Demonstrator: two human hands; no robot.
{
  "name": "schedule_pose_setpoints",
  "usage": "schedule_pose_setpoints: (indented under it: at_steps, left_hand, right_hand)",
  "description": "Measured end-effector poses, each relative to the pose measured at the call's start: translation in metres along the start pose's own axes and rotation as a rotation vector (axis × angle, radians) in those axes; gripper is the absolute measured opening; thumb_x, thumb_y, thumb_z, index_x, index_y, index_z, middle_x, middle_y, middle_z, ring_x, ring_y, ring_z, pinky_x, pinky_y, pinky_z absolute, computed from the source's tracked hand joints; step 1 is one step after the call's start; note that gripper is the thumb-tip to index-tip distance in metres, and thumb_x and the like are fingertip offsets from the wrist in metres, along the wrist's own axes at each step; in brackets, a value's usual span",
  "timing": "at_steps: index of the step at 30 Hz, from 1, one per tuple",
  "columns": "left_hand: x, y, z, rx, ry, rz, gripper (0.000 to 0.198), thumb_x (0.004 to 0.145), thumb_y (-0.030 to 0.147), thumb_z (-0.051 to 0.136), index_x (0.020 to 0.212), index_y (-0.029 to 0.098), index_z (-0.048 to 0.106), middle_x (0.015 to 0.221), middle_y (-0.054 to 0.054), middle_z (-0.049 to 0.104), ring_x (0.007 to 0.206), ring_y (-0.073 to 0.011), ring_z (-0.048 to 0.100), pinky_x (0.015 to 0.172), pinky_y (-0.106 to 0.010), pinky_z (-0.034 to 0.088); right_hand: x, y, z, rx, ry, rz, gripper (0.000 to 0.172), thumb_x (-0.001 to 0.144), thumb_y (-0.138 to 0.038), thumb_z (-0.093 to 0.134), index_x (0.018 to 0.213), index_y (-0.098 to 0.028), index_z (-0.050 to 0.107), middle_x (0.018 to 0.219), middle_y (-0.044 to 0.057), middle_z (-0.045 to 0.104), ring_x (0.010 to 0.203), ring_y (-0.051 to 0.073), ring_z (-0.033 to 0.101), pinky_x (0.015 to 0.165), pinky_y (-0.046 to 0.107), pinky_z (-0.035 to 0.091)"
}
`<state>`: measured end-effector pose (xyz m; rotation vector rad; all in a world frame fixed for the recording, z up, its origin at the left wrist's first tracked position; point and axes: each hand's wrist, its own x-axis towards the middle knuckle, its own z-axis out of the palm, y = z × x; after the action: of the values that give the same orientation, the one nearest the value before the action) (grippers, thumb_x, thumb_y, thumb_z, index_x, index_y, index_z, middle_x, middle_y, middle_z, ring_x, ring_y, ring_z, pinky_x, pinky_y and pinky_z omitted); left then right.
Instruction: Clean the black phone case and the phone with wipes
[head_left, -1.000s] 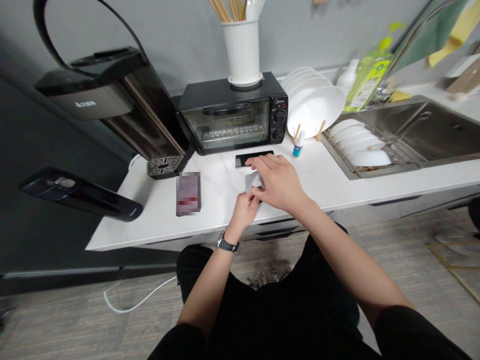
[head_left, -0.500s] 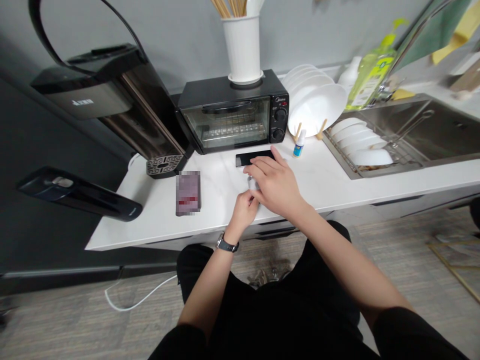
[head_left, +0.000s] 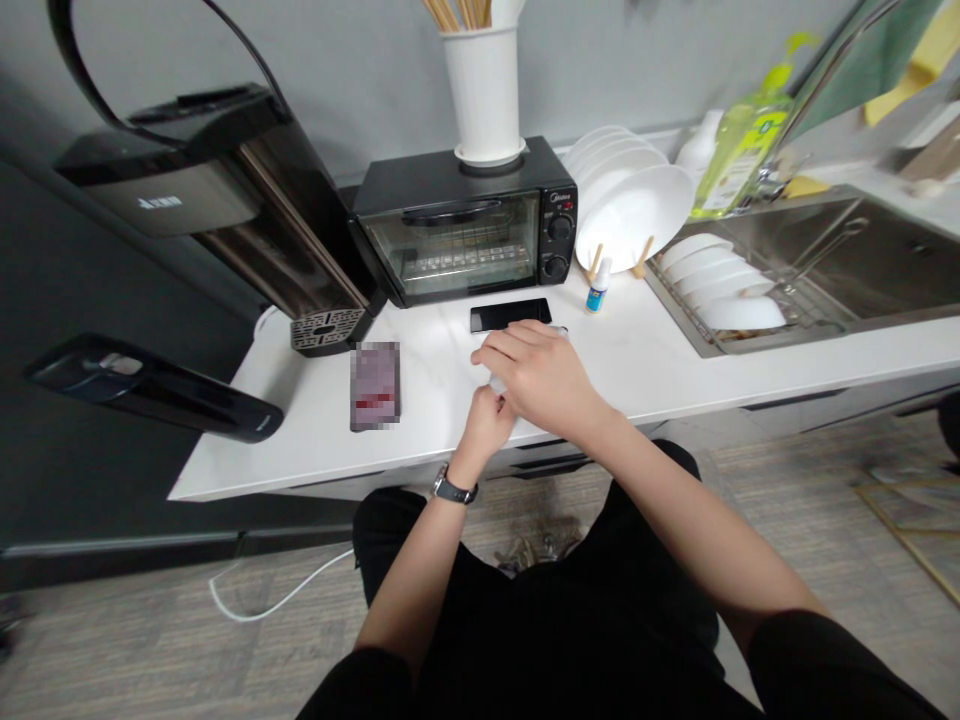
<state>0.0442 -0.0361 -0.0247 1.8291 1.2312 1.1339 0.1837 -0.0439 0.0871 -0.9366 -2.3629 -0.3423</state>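
My left hand [head_left: 489,418], with a dark-strapped watch [head_left: 454,488] on its wrist, is closed near the counter's front edge, its fingers pinched at a small pale, greyish thing [head_left: 496,383]. Over that thing curls my right hand [head_left: 541,378], palm down, fingers bent and held together, touching the left fingertips. Most of the pale thing is hidden, so I cannot tell what it is. Beyond the right knuckles lies a black phone-like slab [head_left: 510,315]. A small spray bottle [head_left: 597,288] with a blue label stands upright to the right.
On the white counter [head_left: 435,400] are a toaster oven [head_left: 457,240] bearing a white pot [head_left: 484,95], a tall dark dispenser [head_left: 292,220], a dark flask [head_left: 157,390] and a blurred-out packet [head_left: 376,385]. White plates [head_left: 637,215], a soap bottle [head_left: 739,150] and a sink [head_left: 862,250] are rightward.
My right hand's fingers have come together and curled down over the pale thing, uncovering more of the black slab. My left hand has barely moved.
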Motion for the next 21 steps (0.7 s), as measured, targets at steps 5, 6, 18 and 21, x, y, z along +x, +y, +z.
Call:
schedule_pose_setpoints:
  at_steps: [5, 6, 18, 21]
  left_hand:
    - [0.002, -0.002, -0.001, 0.012, -0.026, 0.012, 0.027, 0.082, 0.010, 0.055, 0.056, 0.017, 0.053, 0.052, 0.003, 0.052, 0.056, -0.0135, 0.048, 0.056, -0.025, 0.034]
    - [0.002, -0.002, -0.001, 0.001, -0.035, 0.002, 0.028, 0.083, 0.011, 0.055, 0.055, 0.017, 0.053, 0.051, 0.003, 0.051, 0.055, -0.0127, 0.046, 0.056, -0.025, 0.033]
    - [0.003, 0.004, 0.001, -0.153, -0.037, 0.038, 0.025, 0.094, 0.032, 0.056, 0.074, 0.017, 0.059, 0.064, 0.001, 0.060, 0.058, -0.0121, 0.048, 0.057, -0.023, 0.038]
    - [0.003, 0.004, 0.001, -0.124, -0.020, 0.063, 0.026, 0.093, 0.031, 0.055, 0.070, 0.018, 0.055, 0.061, 0.003, 0.055, 0.057, -0.0116, 0.045, 0.055, -0.024, 0.035]
  right_hand:
    - [-0.004, 0.004, 0.000, 0.009, -0.001, 0.102, 0.030, 0.089, -0.009, 0.057, 0.116, -0.016, 0.069, 0.105, 0.008, 0.072, 0.095, 0.026, 0.059, 0.088, 0.040, 0.038]
    - [-0.004, 0.005, -0.001, 0.021, -0.001, 0.123, 0.033, 0.087, -0.011, 0.058, 0.118, -0.015, 0.068, 0.106, 0.009, 0.072, 0.096, 0.027, 0.059, 0.088, 0.041, 0.038]
    - [-0.013, 0.014, 0.009, 0.121, 0.167, 0.418, 0.045, 0.081, -0.034, 0.069, 0.121, -0.016, 0.058, 0.122, 0.017, 0.064, 0.111, 0.036, 0.057, 0.095, 0.049, 0.049]
    - [-0.016, 0.013, 0.012, 0.137, 0.198, 0.378, 0.029, 0.083, -0.033, 0.067, 0.108, -0.020, 0.060, 0.113, 0.014, 0.066, 0.115, 0.035, 0.058, 0.101, 0.052, 0.049]
